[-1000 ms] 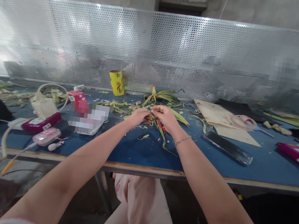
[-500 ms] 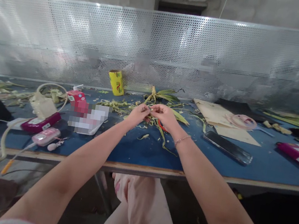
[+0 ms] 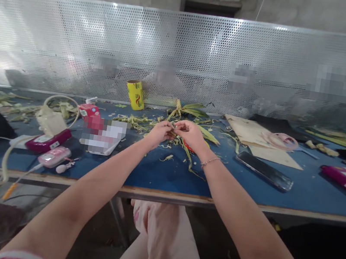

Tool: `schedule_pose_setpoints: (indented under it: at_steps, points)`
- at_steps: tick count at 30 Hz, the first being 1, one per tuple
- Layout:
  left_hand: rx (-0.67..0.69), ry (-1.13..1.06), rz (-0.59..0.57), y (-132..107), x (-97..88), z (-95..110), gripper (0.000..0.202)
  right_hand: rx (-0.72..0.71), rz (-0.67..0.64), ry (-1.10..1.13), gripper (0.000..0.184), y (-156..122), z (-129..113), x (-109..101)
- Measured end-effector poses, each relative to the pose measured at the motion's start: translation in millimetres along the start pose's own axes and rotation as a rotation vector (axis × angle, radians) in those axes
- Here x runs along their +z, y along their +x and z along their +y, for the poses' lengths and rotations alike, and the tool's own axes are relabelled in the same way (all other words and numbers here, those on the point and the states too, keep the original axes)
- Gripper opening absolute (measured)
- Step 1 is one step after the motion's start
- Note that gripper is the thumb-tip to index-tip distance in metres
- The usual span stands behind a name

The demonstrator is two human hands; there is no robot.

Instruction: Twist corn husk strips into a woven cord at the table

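My left hand and my right hand meet over the middle of the blue table, fingers pinched together on a small piece of green leaf strip held between them. Under and behind the hands lies a heap of green and yellowish leaf scraps. Long green leaves lie just beyond. A red-handled tool peeks out under my right hand. A thin bracelet sits on my right wrist.
A yellow roll stands at the back by the perforated metal screen. A black phone, cardboard and a pink ring lie right. Magenta and pink devices, cables and a red pack lie left.
Both hands have lifted slightly off the scrap heap and drawn closer, fingertips working the leaf piece. Nothing else on the table has moved.
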State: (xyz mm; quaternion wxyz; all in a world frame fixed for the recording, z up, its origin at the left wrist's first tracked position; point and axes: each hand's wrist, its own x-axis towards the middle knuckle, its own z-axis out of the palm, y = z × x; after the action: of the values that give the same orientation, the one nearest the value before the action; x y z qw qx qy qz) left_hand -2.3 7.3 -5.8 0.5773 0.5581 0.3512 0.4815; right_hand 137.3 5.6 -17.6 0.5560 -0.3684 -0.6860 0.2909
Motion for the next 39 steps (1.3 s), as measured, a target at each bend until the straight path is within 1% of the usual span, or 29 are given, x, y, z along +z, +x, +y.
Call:
schedule_pose_setpoints:
  at_steps: [3, 5, 10, 14, 18, 23, 28, 32, 39]
  points:
    - [-0.008, -0.091, 0.006, -1.1, 1.7, 1.7, 0.018, -0.001, 0.044, 0.028, 0.022, 0.6, 0.6, -1.4]
    - [-0.011, -0.128, 0.031, -2.0, 2.7, 2.4, 0.023, 0.002, 0.072, 0.039, 0.021, 0.8, 0.7, -2.1]
    - [-0.008, -0.175, 0.06, -1.4, 2.0, 1.5, 0.015, 0.001, 0.091, 0.055, 0.017, 1.0, -0.3, -1.9]
    - [0.015, -0.172, 0.047, 0.4, -0.7, -0.9, 0.013, -0.018, 0.076, 0.044, 0.016, 1.3, 0.0, -0.6]
    - [0.032, -0.165, 0.043, 0.5, -1.5, -2.6, 0.014, -0.032, 0.091, 0.027, 0.018, 1.6, 1.1, -0.1]
    - [0.087, -0.13, 0.019, -0.1, -0.5, -3.8, 0.013, -0.049, 0.127, -0.019, 0.02, 2.1, 1.2, -0.9]
    - [0.134, -0.061, 0.018, -0.3, -0.1, -5.1, 0.012, -0.046, 0.124, -0.042, 0.021, 2.7, 1.3, -1.8]
    - [0.13, -0.044, 0.01, -1.0, -0.1, -4.1, 0.011, -0.068, 0.109, -0.053, 0.021, 2.5, 0.9, -2.2]
    - [0.093, -0.05, -0.005, -1.9, -0.2, -2.0, 0.013, -0.083, 0.057, -0.086, 0.015, 2.0, -0.8, -1.7]
